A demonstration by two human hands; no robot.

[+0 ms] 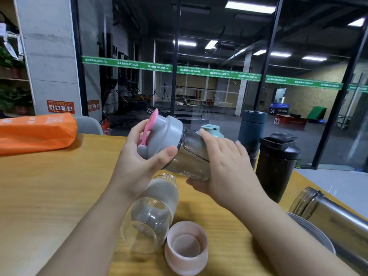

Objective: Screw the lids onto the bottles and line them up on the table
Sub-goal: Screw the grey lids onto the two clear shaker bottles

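I hold a smoky clear shaker bottle (192,154) tilted above the wooden table (49,186). My left hand (139,164) grips its grey lid (163,138), which has a pink flip tab. My right hand (225,170) wraps around the bottle's body. Below them a clear glass bottle (151,214) with a grey sleeve lies on its side without a lid. Its pink cap (186,248) sits upside down beside it. At the back stand a dark blue flask (252,134), a black shaker (276,166) and a bottle with a mint lid (212,130), mostly hidden.
A steel bottle (328,214) lies on a grey plate (316,234) at the right table edge. An orange bag (35,132) rests at the back left. A glass wall runs behind the table.
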